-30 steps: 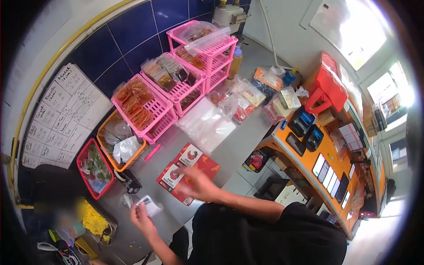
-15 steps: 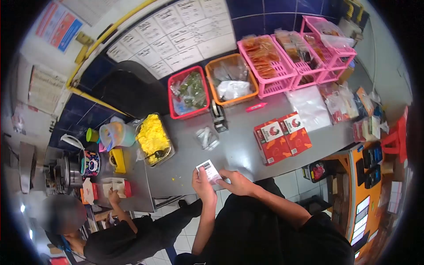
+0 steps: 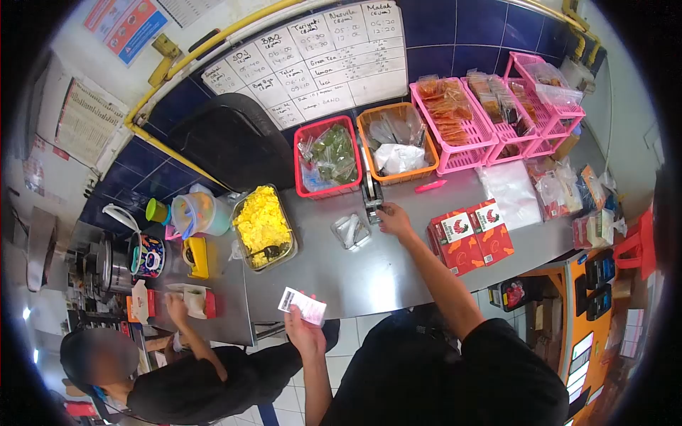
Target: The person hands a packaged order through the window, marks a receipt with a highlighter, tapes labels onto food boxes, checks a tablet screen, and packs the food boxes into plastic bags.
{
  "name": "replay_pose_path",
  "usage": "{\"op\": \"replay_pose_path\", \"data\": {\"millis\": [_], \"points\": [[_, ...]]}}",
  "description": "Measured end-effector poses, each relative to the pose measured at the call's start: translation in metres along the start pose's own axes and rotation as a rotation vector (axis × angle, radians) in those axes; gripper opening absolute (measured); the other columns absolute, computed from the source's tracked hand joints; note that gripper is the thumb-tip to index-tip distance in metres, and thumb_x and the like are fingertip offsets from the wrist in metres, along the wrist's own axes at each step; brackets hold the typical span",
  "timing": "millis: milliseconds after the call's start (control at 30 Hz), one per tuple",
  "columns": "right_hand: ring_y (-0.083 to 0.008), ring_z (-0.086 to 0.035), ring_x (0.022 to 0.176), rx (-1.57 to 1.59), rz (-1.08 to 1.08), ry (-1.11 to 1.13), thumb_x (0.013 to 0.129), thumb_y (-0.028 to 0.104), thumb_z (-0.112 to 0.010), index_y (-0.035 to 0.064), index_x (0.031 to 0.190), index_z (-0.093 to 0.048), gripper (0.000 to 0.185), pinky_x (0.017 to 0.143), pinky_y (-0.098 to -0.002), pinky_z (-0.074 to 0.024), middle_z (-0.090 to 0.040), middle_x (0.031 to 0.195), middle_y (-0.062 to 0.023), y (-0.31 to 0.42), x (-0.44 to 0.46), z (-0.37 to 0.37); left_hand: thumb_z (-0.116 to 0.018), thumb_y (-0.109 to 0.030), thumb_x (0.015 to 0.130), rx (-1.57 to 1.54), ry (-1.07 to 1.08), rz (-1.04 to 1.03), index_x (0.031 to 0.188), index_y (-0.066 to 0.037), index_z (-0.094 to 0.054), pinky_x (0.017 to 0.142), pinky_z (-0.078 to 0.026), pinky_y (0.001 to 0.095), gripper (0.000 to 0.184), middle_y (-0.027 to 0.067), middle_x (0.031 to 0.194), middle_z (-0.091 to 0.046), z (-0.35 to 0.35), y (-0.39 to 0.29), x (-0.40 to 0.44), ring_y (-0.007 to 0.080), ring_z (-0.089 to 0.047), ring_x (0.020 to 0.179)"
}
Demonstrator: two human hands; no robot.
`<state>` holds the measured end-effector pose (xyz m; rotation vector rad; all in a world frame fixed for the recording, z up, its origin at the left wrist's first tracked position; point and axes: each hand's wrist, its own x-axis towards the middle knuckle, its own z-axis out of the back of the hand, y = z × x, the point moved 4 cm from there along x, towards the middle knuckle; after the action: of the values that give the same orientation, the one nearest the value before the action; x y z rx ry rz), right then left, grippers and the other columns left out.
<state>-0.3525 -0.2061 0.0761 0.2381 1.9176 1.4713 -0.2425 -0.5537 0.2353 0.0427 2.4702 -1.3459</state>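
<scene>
Paper slip: thin, flat, white, with dark print near one corner and a pinkish tint toward another; I see it in the left hand, at the front edge of the tabletop.
Tape dispenser: black and narrow; its near end meets the right hand.
Tabletop: smooth grey metal, with a bright shine.
Red cartons: box-shaped, side by side, with white printed panels.
Baskets: the red basket and the orange basket are plastic and contain bagged things.
Yellow food: crumbly, heaped in a tray.
Hard to see: the slip's print is too small for me to read; some left fingers are behind the paper; the round dark border cuts my view.
Left pose: forearm rises from below; the fingers are closed on the slip, which tilts.
Right pose: arm stretched across the tabletop, fingers bent at the dispenser; whether they grip it or only touch it, I cannot tell.
</scene>
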Motion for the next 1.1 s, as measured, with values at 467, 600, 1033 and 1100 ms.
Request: {"op": "replay_pose_path", "data": {"millis": [467, 600, 1033, 1100], "points": [[-0.0200, -0.067, 0.072, -0.483, 0.550, -0.157, 0.086, 0.013, -0.075, -0.0003, 0.088, -0.073, 0.014, 0.069, -0.0318, -0.0537, -0.070, 0.078, -0.0121, -0.033, 0.013, -0.001, -0.048, -0.020, 0.107, 0.087, 0.159, 0.291, 0.134, -0.001, -0.052, 0.089, -0.059, 0.0482, 0.034, 0.0185, 0.126, -0.063, -0.012, 0.058, -0.029, 0.0329, -0.068, 0.106], [-0.0302, -0.070, 0.081, -0.899, 0.572, -0.323, 0.085, 0.009, -0.074, -0.0038, 0.095, -0.070, 0.017, 0.069, -0.0360, -0.0552, -0.069, 0.088, -0.0214, -0.026, 0.013, 0.006, -0.047, -0.019, 0.107, 0.102, 0.176, 0.319, 0.135, -0.001, -0.052, 0.088, -0.059, 0.0513, 0.033, 0.0186, 0.126, -0.063, -0.022, 0.054, -0.032, 0.0327, -0.067, 0.108], [-0.0211, -0.071, 0.080, -0.115, 0.437, -0.010, 0.083, -0.003, -0.073, -0.0007, 0.134, -0.039, 0.061, 0.070, -0.0355, -0.0570, -0.070, 0.088, -0.0130, 0.008, -0.001, -0.011, -0.045, -0.017, 0.107, 0.106, 0.191, 0.343, 0.137, 0.000, -0.049, 0.092, -0.058, 0.0500, 0.034, 0.0193, 0.127, -0.063, -0.020, 0.056, -0.021, 0.0330, -0.066, 0.112], [-0.0201, -0.070, 0.082, -0.024, 0.414, 0.045, 0.083, 0.001, -0.075, -0.0014, 0.117, -0.043, 0.046, 0.072, -0.0345, -0.0542, -0.069, 0.085, -0.0110, -0.020, 0.003, -0.007, -0.045, -0.018, 0.107, 0.068, 0.206, 0.359, 0.136, 0.001, -0.049, 0.094, -0.058, 0.0504, 0.035, 0.0194, 0.127, -0.062, -0.022, 0.058, -0.021, 0.0328, -0.064, 0.115]]}}
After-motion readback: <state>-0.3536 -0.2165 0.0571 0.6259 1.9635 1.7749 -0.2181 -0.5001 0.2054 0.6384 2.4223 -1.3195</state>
